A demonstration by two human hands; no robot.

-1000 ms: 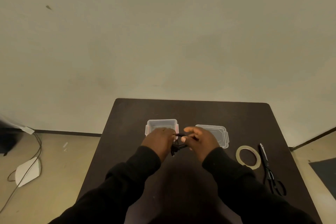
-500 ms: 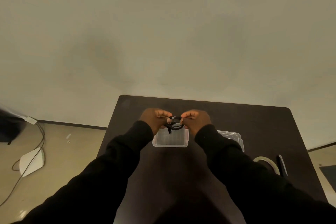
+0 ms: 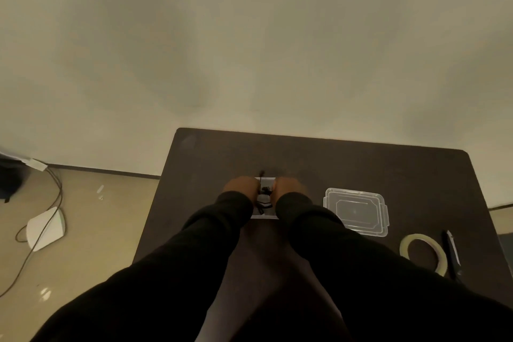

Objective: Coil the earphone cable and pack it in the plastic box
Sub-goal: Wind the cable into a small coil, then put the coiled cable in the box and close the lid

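The black earphone cable (image 3: 264, 195) lies bunched between my two hands, over the clear plastic box (image 3: 265, 215) on the dark table (image 3: 361, 169). My left hand (image 3: 241, 186) presses at the box's left side and my right hand (image 3: 288, 186) at its right side, both with fingers curled down onto the cable. Most of the box is hidden under my hands and black sleeves. Whether the cable rests inside the box or just above it I cannot tell. The box's clear lid (image 3: 356, 211) lies flat to the right, apart from the box.
A roll of clear tape (image 3: 424, 254) and black scissors (image 3: 453, 254) lie near the table's right front. To the left, on the floor, a white device (image 3: 45, 228) with cables sits below a wall outlet.
My hands have gone from holding the coiled cable in the air over the box down onto the box, pushing the cable in. The camera view has tilted and shifted left.
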